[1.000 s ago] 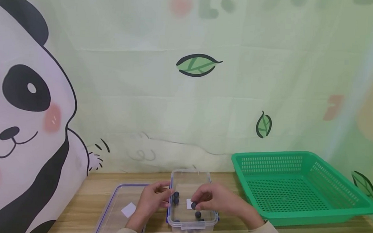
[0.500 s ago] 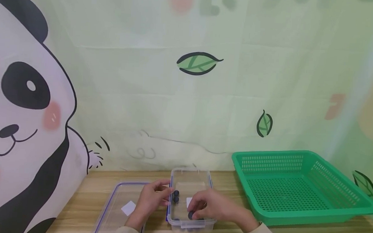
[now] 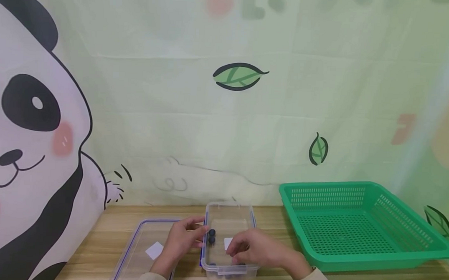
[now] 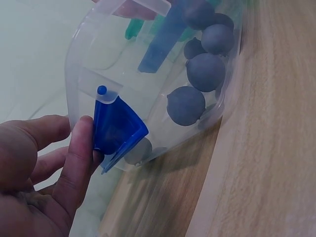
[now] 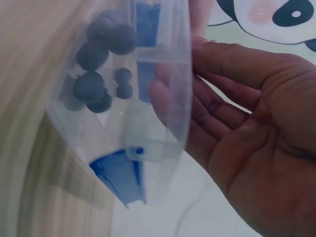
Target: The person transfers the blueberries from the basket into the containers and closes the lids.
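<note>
A clear plastic food box (image 3: 221,217) with blue side clips sits on the table without its lid, with several dark blueberries (image 4: 186,105) inside. Two blueberries (image 3: 212,236) lie along its left wall. My left hand (image 3: 184,238) holds the left rim, its thumb at the edge. In the left wrist view one finger touches the blue clip (image 4: 118,126). My right hand (image 3: 255,248) reaches over the right rim near the front, fingers loosely bent inside the box. The right wrist view shows nothing between those fingers (image 5: 197,106), above the blueberries. They partly hide the box's front in the head view.
The clear lid (image 3: 141,236), edged in blue, lies on the wooden table (image 3: 273,217) left of the box, a white square on it. A large green basket (image 3: 362,263) stands at the right. Behind hangs a panda-print cloth (image 3: 172,125).
My right hand moved toward the box's front with a blueberry, then let it go; none shows at its fingertips now. The left hand stays on the rim.
</note>
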The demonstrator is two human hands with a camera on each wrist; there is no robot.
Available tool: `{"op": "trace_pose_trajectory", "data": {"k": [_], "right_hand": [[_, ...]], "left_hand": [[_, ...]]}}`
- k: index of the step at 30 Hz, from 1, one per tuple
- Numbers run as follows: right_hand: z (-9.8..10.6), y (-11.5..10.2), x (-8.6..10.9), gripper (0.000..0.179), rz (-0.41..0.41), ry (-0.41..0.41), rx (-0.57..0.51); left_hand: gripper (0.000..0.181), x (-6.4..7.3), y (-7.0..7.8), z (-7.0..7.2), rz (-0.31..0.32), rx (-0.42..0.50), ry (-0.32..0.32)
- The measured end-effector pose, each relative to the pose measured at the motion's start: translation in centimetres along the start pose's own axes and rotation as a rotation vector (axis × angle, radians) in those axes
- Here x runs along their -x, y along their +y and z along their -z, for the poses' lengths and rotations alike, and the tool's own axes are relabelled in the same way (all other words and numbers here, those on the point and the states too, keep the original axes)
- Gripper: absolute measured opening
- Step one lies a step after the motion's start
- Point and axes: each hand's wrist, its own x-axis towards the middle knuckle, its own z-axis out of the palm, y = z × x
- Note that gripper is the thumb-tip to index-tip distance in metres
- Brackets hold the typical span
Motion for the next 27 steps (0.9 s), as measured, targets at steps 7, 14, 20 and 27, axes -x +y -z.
{"op": "trace_pose_trajectory", "data": {"k": [7, 14, 20, 27], "right_hand": [[2.4, -1.3, 1.5, 0.007, -0.051, 0.088, 0.07], [6.0, -2.1, 4.1, 0.012, -0.048, 0.258, 0.132], [8.8, -1.3, 6.2, 0.015, -0.114, 0.386, 0.202], [10.5, -0.3, 7.9, 0.02, -0.16, 0.461, 0.237]], "left_hand": [[0.044, 0.0, 0.0, 0.0, -0.001, 0.017, 0.0], [0.044, 0.0, 0.0, -0.1, 0.003, 0.014, 0.01], [0.042, -0.1, -0.1, -0.2, 0.011, 0.001, 0.016], [0.043, -0.2, -0.2, -0.3, 0.023, 0.002, 0.03]]}}
